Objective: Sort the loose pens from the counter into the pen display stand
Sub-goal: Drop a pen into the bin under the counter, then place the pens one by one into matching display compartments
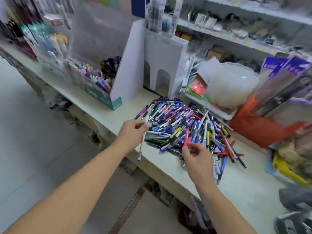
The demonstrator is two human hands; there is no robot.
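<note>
Two pens lifted — the stand comes next.
Left hand point(133, 130) pinches a white pen point(142, 141), right hand point(196, 155) a pink pen point(186, 138); pile point(185, 125) on table point(128, 112) — we carry them tip-down to the stand point(101, 81) at ten o'clock.

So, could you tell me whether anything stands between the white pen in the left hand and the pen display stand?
Nothing visible does. The left hand holds the white pen over the counter's front edge, and the counter between it and the pen display stand is bare. The pen pile lies to the right.
</note>
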